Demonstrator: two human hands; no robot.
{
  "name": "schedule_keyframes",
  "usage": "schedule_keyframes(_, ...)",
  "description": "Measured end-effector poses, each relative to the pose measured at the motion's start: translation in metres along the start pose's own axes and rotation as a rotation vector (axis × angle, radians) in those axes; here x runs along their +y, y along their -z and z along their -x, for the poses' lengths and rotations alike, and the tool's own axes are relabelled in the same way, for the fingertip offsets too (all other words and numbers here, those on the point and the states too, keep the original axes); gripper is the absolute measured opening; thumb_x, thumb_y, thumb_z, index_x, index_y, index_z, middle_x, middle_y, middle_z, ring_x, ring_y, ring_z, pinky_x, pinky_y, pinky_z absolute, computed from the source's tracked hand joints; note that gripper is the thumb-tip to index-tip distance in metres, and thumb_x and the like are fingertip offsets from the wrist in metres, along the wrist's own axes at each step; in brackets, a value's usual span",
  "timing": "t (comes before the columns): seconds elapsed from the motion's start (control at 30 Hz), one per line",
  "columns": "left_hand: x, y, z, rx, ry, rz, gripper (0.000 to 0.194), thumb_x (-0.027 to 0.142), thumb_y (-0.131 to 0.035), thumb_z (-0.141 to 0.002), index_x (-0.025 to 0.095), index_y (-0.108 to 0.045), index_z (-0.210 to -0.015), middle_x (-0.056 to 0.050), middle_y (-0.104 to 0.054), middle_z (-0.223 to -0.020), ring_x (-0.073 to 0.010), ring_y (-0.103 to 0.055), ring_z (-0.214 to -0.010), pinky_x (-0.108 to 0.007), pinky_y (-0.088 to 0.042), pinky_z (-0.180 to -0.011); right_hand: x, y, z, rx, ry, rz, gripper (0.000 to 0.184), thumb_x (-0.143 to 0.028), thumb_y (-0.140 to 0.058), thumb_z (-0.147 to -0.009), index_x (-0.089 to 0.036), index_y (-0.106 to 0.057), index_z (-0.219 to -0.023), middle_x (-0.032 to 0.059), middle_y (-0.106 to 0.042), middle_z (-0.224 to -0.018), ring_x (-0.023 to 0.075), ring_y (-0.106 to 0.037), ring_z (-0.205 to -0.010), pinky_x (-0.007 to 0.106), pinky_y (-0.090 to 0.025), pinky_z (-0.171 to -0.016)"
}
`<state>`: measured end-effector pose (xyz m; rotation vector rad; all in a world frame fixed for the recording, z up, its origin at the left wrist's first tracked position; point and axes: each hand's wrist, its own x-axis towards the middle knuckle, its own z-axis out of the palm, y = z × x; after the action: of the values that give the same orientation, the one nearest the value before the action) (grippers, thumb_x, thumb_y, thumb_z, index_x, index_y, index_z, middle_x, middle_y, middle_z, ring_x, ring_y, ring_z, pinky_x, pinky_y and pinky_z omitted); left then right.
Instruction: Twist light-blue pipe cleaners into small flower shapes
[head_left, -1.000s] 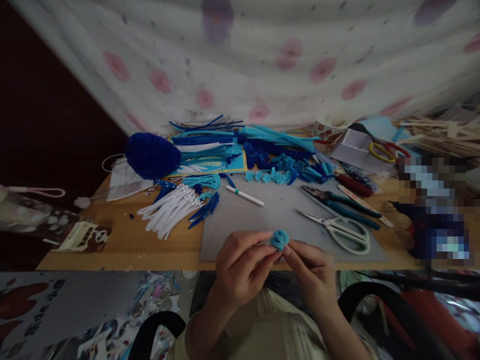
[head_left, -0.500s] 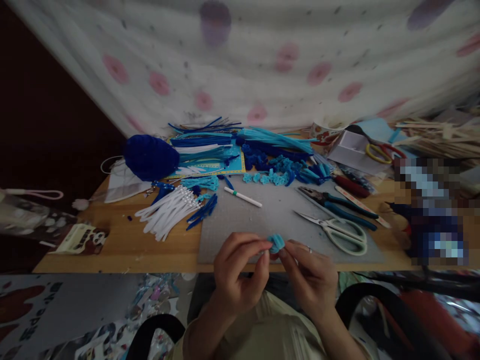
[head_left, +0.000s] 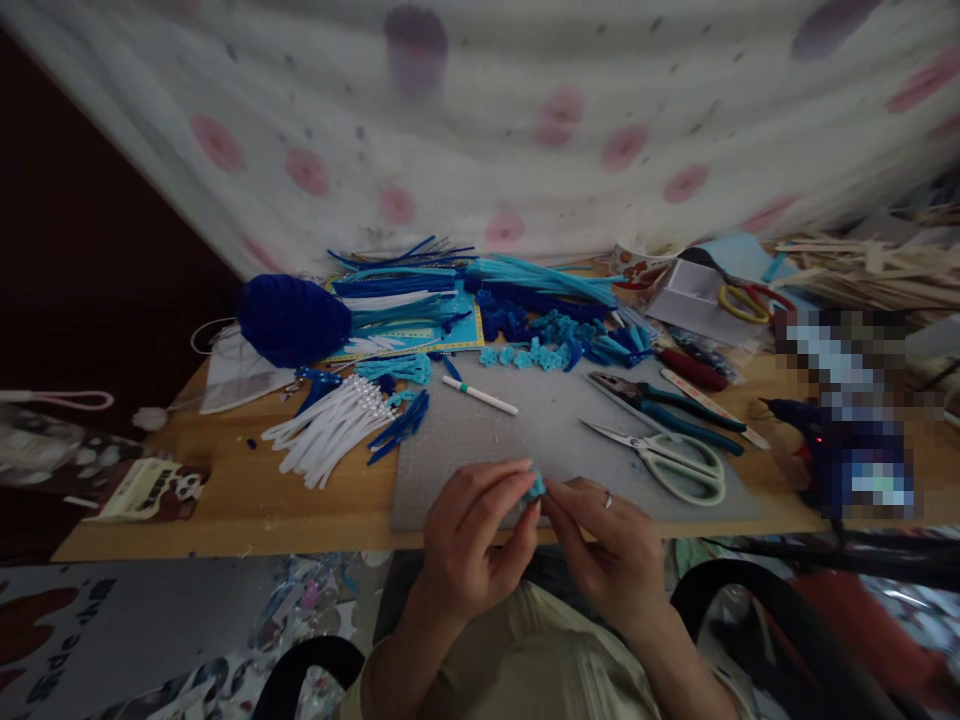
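Observation:
My left hand (head_left: 474, 530) and my right hand (head_left: 604, 545) meet over the near edge of a grey cutting mat (head_left: 555, 440). Between their fingertips they pinch a small light-blue pipe-cleaner flower (head_left: 535, 487), mostly hidden by the fingers. A ring shows on my right hand. More small light-blue flowers (head_left: 536, 352) lie in a row at the mat's far edge.
Scissors (head_left: 667, 462) and pliers (head_left: 660, 398) lie right of my hands on the mat. A white pen (head_left: 480, 395), white pipe cleaners (head_left: 330, 425), blue pipe-cleaner bundles (head_left: 465, 285) and a dark blue ball (head_left: 291, 320) crowd the wooden table (head_left: 225, 490). A glue gun (head_left: 806, 425) sits far right.
Both hands closed in around the light-blue flower and sank slightly toward the table edge. The flower, clearly visible before, is now mostly covered by the fingers.

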<state>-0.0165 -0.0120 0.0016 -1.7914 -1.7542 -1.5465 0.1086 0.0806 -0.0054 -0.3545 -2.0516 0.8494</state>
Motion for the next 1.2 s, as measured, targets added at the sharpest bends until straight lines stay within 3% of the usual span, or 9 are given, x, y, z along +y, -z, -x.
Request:
schedule_keyframes(0.1, -0.005, 0.003, -0.002, -0.128, 0.090, 0.114, 0.038, 0.009, -0.062, -0.086, 0.020, -0.060, -0.122, -0.009, -0.068, -0.107, -0.0180, -0.063, -0.100, -0.030, -0.052, -0.087, -0.001, 0.001, -0.001, -0.050, -0.156, -0.094, 0.016, -0.012, -0.054, -0.088, -0.018, -0.068, -0.085, 0.0016, -0.065, -0.064, 0.0132, -0.059, -0.057, 0.023, -0.044, -0.054)
schedule_keyframes(0.23, -0.015, 0.009, -0.005, -0.242, 0.404, 0.467, 0.023, 0.024, -0.057, -0.092, 0.021, -0.068, -0.113, -0.007, -0.067, -0.103, -0.0175, -0.063, -0.093, -0.028, -0.051, -0.082, -0.001, 0.002, -0.004, -0.200, -0.449, -0.339, 0.029, -0.028, -0.047, -0.096, -0.018, -0.056, -0.070, -0.0022, -0.052, -0.058, 0.0114, -0.048, -0.054, 0.022, -0.038, -0.051)
schedule_keyframes(0.33, -0.020, 0.011, -0.008, -0.282, 0.590, 0.656, 0.028, 0.032, -0.047, -0.097, 0.018, -0.072, -0.100, -0.007, -0.065, -0.095, -0.0173, -0.061, -0.088, -0.028, -0.049, -0.077, 0.001, 0.003, -0.004, -0.274, -0.472, -0.387, 0.028, -0.032, -0.045, -0.097, -0.019, -0.051, -0.073, -0.0020, -0.048, -0.066, 0.0120, -0.044, -0.062, 0.022, -0.036, -0.055)
schedule_keyframes(0.5, -0.029, 0.013, -0.012, -0.476, 0.807, 0.783, 0.027, 0.042, -0.070, -0.081, 0.016, -0.065, -0.082, -0.001, -0.057, -0.079, -0.0138, -0.053, -0.075, -0.024, -0.042, -0.067, 0.002, 0.009, -0.005, -0.381, -0.425, -0.347, 0.027, -0.030, -0.041, -0.099, -0.020, -0.047, -0.075, -0.0018, -0.046, -0.072, 0.0127, -0.042, -0.068, 0.024, -0.035, -0.062)
schedule_keyframes(0.6, -0.032, 0.013, -0.013, -0.590, 0.781, 0.895, 0.033, 0.047, -0.073, -0.076, 0.017, -0.061, -0.077, 0.000, -0.051, -0.078, -0.0122, -0.048, -0.072, -0.024, -0.039, -0.065, 0.003, 0.014, -0.005, -0.412, -0.406, -0.348, 0.031, -0.031, -0.042, -0.098, -0.019, -0.046, -0.070, -0.0024, -0.044, -0.067, 0.0123, -0.040, -0.064, 0.024, -0.032, -0.059)
schedule_keyframes(0.73, -0.027, 0.006, -0.011, -0.659, 0.827, 0.963, 0.035, 0.052, -0.069, -0.077, 0.018, -0.060, -0.077, 0.002, -0.045, -0.072, -0.0113, -0.041, -0.064, -0.023, -0.035, -0.058, 0.006, 0.013, -0.002, -0.373, -0.498, -0.467, 0.037, -0.041, -0.046, -0.095, -0.019, -0.046, -0.065, -0.0038, -0.039, -0.060, 0.0114, -0.035, -0.058, 0.024, -0.028, -0.054)
schedule_keyframes(0.93, -0.018, -0.016, 0.000, -0.449, 0.972, 1.148, 0.047, 0.063, -0.070, -0.069, 0.021, -0.050, -0.070, 0.001, -0.040, -0.069, -0.0129, -0.041, -0.061, -0.026, -0.038, -0.056, 0.010, 0.005, 0.006, -0.216, -0.571, -0.692, 0.040, -0.048, -0.052, -0.091, -0.020, -0.045, -0.063, -0.0029, -0.043, -0.060, 0.0119, -0.038, -0.057, 0.024, -0.032, -0.054)
schedule_keyframes(1.07, -0.021, -0.015, -0.003, -0.541, 0.889, 1.160, 0.047, 0.061, -0.073, -0.068, 0.020, -0.050, -0.069, 0.001, -0.041, -0.069, -0.0119, -0.041, -0.059, -0.025, -0.037, -0.053, 0.011, 0.016, 0.001, -0.320, -0.548, -0.636, 0.041, -0.049, -0.050, -0.092, -0.020, -0.044, -0.063, -0.0032, -0.042, -0.060, 0.0118, -0.037, -0.058, 0.024, -0.031, -0.054)
schedule_keyframes(1.2, -0.023, -0.003, -0.009, -0.633, 0.719, 0.918, 0.030, 0.046, -0.070, -0.079, 0.019, -0.056, -0.073, 0.000, -0.049, -0.075, -0.0136, -0.049, -0.070, -0.025, -0.043, -0.065, 0.012, 0.025, -0.005, -0.482, -0.563, -0.489, 0.043, -0.046, -0.047, -0.094, -0.020, -0.039, -0.061, -0.0057, -0.029, -0.058, 0.0101, -0.028, -0.056, 0.024, -0.023, -0.050)
